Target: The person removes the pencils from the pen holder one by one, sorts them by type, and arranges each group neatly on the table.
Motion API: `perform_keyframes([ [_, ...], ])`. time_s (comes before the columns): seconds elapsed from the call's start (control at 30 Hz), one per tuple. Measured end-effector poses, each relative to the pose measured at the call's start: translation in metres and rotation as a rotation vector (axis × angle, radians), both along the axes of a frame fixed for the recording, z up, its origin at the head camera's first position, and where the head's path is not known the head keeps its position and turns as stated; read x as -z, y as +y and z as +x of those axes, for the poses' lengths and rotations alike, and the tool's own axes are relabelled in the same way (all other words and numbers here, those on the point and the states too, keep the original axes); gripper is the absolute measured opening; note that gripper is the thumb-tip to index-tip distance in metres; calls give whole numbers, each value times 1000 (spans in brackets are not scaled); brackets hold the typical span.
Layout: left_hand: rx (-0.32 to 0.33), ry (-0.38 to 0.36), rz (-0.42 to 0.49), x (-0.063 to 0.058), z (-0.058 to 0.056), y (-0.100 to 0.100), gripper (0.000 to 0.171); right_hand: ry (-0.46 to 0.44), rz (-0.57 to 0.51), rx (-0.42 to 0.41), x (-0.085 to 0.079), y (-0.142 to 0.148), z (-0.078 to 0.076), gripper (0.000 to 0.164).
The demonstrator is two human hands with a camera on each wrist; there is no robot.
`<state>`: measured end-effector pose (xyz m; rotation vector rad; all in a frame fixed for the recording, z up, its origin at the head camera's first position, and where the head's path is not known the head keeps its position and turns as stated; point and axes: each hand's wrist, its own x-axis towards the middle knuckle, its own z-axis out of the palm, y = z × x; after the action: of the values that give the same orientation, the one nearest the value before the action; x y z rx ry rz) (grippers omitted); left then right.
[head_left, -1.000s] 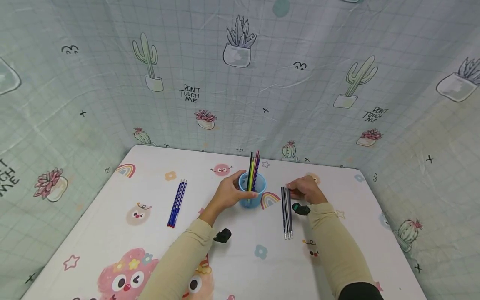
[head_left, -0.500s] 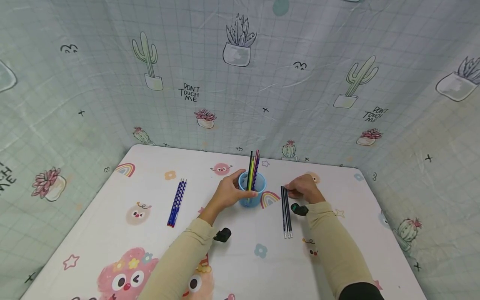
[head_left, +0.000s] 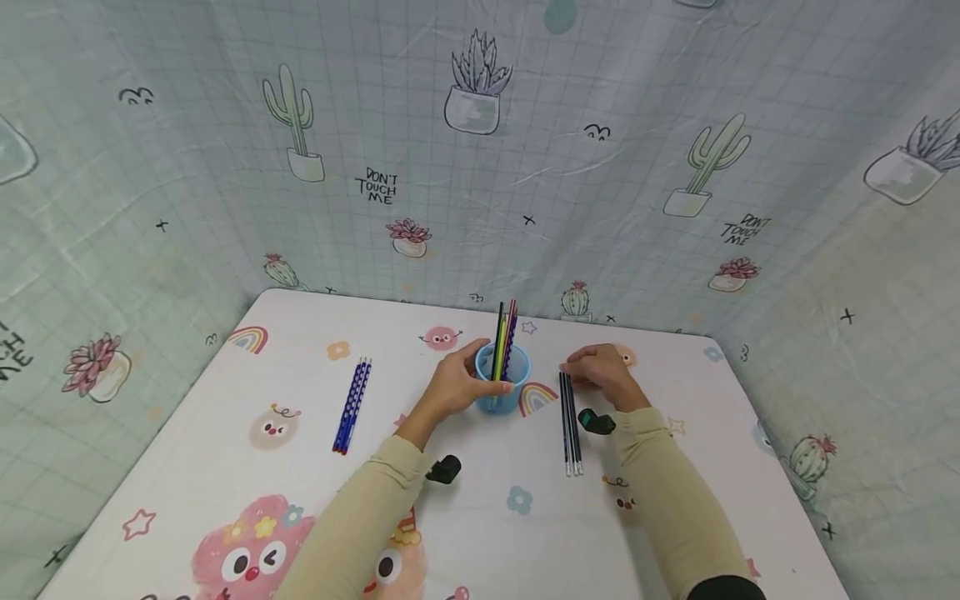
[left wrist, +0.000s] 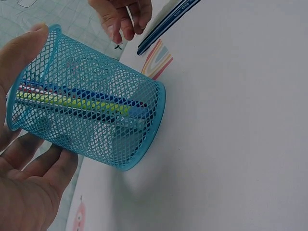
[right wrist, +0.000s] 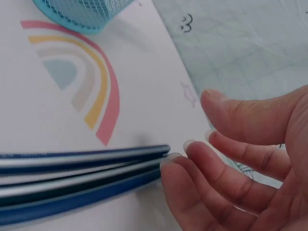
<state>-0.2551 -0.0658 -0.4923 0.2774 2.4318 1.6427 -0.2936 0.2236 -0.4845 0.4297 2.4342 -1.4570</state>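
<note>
My left hand (head_left: 457, 379) grips a light blue mesh pencil holder (left wrist: 91, 53) near its rim, thumb on one side and fingers on the other. Several pencils (head_left: 506, 333) stand in it, among them black, yellow-green and purple ones. To the right, dark pencils (head_left: 570, 429) lie side by side on the table. At their far ends is my right hand (head_left: 603, 375). The right wrist view shows its fingertips (right wrist: 175, 163) bent loosely against the pencil ends, the thumb held apart from them.
Blue patterned pencils (head_left: 352, 408) lie together on the left of the white printed table (head_left: 480, 542). A cloth wall (head_left: 480, 183) with cactus drawings rises behind and at both sides. Small black devices (head_left: 444, 469) sit at the wrists.
My right hand has shifted slightly left, and the dark pencils lie closer together at their far ends. The left hand and pencil holder have stayed in place.
</note>
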Motion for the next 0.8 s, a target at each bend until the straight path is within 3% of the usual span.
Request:
perform_keyframes([
  [0.3, -2, -3, 4, 3, 1, 2, 95, 35, -41, -123, -6, -13, 8, 46],
  [0.6, -3, -6, 15, 3, 0, 2, 97, 164, -53, -385, -10, -28, 13, 56],
  [0.8, 7, 5, 26, 1, 0, 2, 92, 210, -94, -476, -8, -43, 20, 68],
])
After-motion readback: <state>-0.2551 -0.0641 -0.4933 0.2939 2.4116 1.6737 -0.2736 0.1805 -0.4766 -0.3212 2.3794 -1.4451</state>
